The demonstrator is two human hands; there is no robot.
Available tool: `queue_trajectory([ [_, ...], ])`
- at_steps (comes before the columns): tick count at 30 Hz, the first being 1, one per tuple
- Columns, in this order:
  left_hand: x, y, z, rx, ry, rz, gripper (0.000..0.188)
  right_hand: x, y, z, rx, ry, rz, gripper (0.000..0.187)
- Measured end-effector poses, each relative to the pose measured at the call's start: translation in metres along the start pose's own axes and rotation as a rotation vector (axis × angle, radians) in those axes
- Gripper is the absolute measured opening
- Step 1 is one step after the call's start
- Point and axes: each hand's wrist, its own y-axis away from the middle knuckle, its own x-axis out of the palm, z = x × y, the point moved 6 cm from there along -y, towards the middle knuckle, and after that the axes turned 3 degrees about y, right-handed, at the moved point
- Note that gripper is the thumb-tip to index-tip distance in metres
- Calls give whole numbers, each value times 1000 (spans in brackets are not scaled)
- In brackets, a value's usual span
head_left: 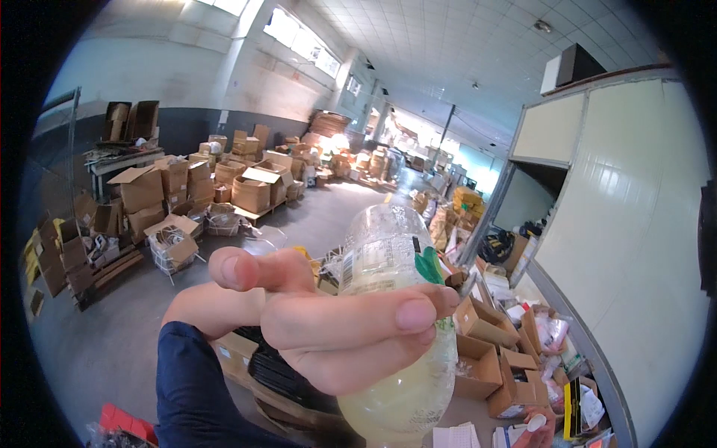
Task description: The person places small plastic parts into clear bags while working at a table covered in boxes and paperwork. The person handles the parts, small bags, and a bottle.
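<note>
My left hand (347,328) is raised close in front of me, its fingers wrapped round a clear plastic bottle (403,392). Pale yellow liquid fills the lower part, and a label with green leaves shows beside the fingertips. The bottle is tilted, its base up and away from me; its neck end is cut off by the lower edge. A dark blue sleeve (194,388) covers my left forearm. Low on the right, my right hand (549,431) is partly in view, closed on a small white bottle cap (536,422).
Open cardboard boxes (478,366) stand at the lower right beside a pale panel wall (635,201). Black plastic wrap (280,373) lies below my left hand. More cartons (250,193) line the far wall. A red object (123,422) is at the lower left.
</note>
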Motion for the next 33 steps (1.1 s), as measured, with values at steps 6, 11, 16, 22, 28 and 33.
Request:
queue_trajectory([
  [6,-12,-4,5,116,-23,-10,71,-5,3,-25,5,116,3,45],
  [11,-18,0,6,190,-29,-37,73,2,3,-23,39,52,32,43],
  [16,-20,4,5,271,-22,-58,75,4,4,-34,85,17,49,41],
  [22,-18,5,8,241,-4,-68,73,-3,6,-22,-116,242,31,43],
  [28,-30,-11,7,128,-11,9,66,20,3,-6,54,-31,56,48],
  [33,-30,-17,11,-18,40,34,61,10,5,-18,78,2,22,50],
])
